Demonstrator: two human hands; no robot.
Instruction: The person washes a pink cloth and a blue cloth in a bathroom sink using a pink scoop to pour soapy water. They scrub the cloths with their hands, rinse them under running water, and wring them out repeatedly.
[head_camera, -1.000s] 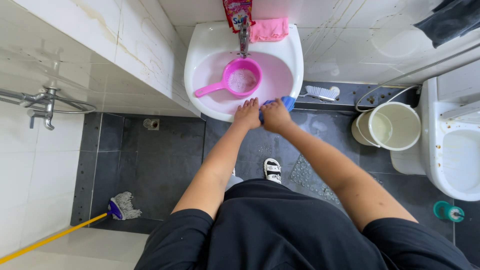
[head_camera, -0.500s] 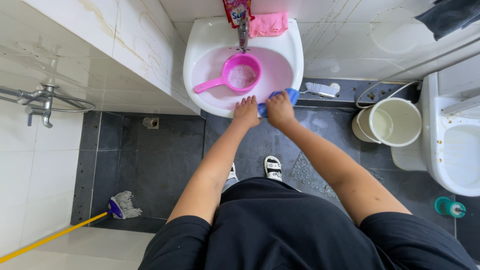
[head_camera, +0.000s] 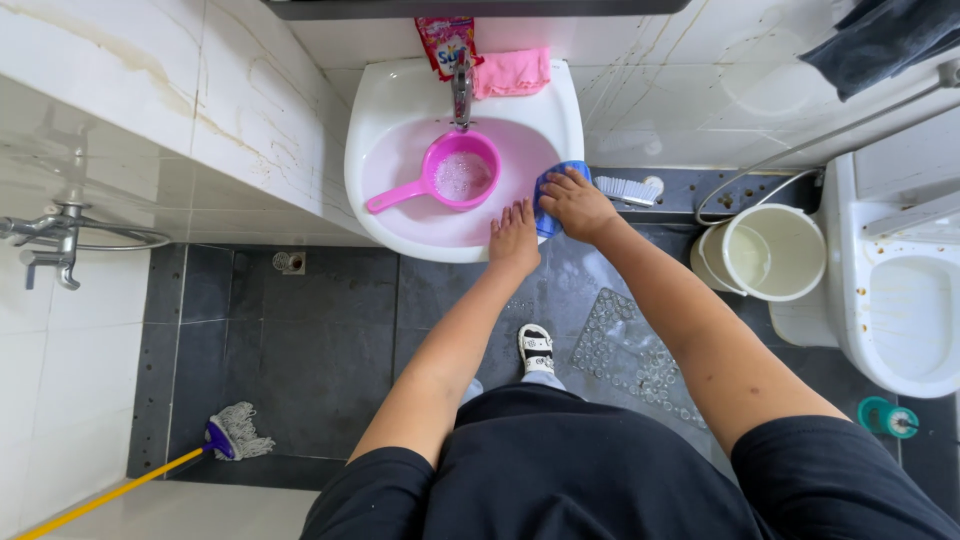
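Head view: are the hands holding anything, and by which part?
The right hand presses a blue cloth on the sink rim, covering its near end. The left hand lies flat on the rim and holds nothing.

Pink jug (head_camera: 455, 178), blue cloth (head_camera: 552, 190), perhaps.

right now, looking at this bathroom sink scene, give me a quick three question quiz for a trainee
1. True or false: the right hand presses a blue cloth on the rim of the sink.
2. What lies in the basin? A) pink scoop B) scrub brush C) mop
3. Fill in: the left hand rests flat on the sink's front ____.

Key:
1. True.
2. A, the pink scoop, holding foamy water.
3. Rim, just left of the cloth.
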